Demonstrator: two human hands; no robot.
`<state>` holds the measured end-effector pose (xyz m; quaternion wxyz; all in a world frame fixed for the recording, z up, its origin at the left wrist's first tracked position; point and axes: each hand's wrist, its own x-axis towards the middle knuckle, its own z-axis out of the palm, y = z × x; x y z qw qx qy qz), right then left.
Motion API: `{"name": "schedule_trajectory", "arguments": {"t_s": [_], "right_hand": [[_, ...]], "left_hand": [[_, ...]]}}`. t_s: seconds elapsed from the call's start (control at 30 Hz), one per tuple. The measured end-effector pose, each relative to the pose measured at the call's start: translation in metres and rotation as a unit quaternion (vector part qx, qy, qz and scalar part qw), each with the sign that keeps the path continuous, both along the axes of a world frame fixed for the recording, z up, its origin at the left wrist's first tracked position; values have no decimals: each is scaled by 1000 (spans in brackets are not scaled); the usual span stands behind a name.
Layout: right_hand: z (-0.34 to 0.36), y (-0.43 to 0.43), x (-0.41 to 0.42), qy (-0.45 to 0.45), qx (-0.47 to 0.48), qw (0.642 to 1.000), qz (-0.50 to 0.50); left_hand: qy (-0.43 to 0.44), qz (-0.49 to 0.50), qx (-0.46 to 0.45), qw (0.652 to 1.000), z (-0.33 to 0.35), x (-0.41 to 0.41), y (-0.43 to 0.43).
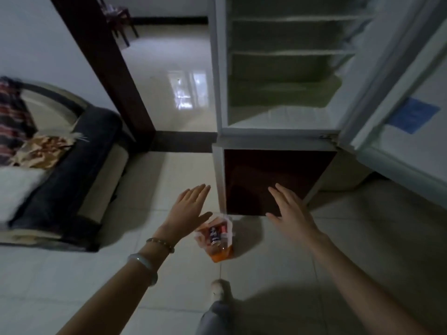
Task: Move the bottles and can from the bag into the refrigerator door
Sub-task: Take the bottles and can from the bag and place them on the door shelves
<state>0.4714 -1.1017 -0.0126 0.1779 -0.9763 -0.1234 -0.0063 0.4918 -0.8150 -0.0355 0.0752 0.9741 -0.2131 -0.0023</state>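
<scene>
A thin plastic bag [227, 220] sits on the tiled floor in front of the refrigerator [219, 93]. Inside it lie a dark blue can [214, 234] and a bottle of orange drink [221, 253]. My left hand [189, 205] hovers just left of the bag, fingers straight, holding nothing. My right hand [292, 210] is stretched out to the right of the bag, over the dark lower compartment door [256, 175], also with nothing in it. The upper refrigerator door [408, 112] stands swung open at the right; its inner shelves are out of sight.
The open upper compartment shows bare shelves [290, 53]. A dark sofa [72, 170] with cushions and a blanket stands at the left. A dark wooden door frame [108, 68] rises left of the refrigerator. My foot [221, 290] is on the tiles just behind the bag.
</scene>
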Motion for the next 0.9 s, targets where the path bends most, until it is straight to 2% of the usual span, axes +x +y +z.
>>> {"name": "schedule_trajectory", "arguments": {"t_s": [0.23,0.43,0.73,0.9], "right_hand": [[-68,62,40,95,-9,995,36],[-157,70,62,150,-14,987,46],[-402,84,108,127,-39,980,149],[-527,92,124,102,-52,972,205]], "left_hand": [[58,22,13,998,-62,21,53],[111,39,16,993,-163,34,52],[113,33,43,992,-404,57,58],[83,-7,50,995,-515,69,63]]}}
